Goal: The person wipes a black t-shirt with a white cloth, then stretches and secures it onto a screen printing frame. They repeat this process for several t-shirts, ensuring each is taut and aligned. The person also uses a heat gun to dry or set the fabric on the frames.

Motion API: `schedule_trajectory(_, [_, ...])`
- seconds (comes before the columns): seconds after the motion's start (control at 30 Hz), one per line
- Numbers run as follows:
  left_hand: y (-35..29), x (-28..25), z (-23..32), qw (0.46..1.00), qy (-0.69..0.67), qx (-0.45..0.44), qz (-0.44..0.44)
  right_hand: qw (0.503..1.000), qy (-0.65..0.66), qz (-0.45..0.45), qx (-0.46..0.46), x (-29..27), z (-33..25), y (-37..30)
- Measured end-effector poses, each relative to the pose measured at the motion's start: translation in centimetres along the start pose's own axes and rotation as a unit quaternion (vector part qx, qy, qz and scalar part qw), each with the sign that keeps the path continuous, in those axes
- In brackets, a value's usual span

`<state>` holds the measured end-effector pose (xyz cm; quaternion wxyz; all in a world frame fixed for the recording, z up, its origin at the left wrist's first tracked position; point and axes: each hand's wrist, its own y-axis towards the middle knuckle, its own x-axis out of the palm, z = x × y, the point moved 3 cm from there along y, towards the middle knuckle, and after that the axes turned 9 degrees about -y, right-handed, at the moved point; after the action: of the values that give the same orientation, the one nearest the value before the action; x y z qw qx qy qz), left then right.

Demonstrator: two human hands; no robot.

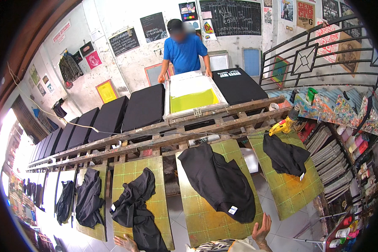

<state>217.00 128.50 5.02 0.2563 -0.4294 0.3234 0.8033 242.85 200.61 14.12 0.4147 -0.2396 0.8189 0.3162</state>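
At the lower edge my left hand [126, 242] is open, fingers spread, beside a crumpled black garment [134, 199] on a yellow-green gridded board [124, 168]. The garment's lower end hangs past my fingers. My right hand [261, 230] is open and holds nothing, palm turned inward, near the lower right corner of the middle board [195, 229]. On that board lies a larger black garment [218, 185] with a white tag [232, 210]. A smaller black garment [283, 156] rests bunched on the board [300, 189] to the right.
Across the wooden rails [180, 131], a person in a blue shirt [182, 54] holds a framed printing screen [167, 101]. Black-covered boards [143, 107] line the far side. A yellow tool [281, 127] hangs by the rail's right end. Bottles and containers [344, 233] stand at right.
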Motion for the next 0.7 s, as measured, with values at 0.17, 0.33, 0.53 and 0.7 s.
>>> schedule_trajectory(0.17, [-0.04, -0.11, 0.03, 1.0, 0.007, -0.004, 0.004, 1.0, 0.002, -0.003, -0.002, -0.09, -0.04, 0.04])
schedule_trajectory(0.33, [-0.08, -0.21, 0.21, 1.0, 0.009, 0.004, 0.009, 1.0, 0.002, -0.003, -0.003, -0.11, -0.08, 0.1])
schedule_trajectory(0.53, [0.09, -0.32, 0.11, 1.0, 0.008, 0.002, 0.009, 1.0, -0.002, -0.006, -0.004, 0.12, 0.2, -0.05])
schedule_trajectory(0.7, [0.22, -0.17, -0.01, 1.0, 0.004, 0.005, 0.009, 1.0, -0.001, -0.001, -0.004, 0.24, 0.29, -0.03])
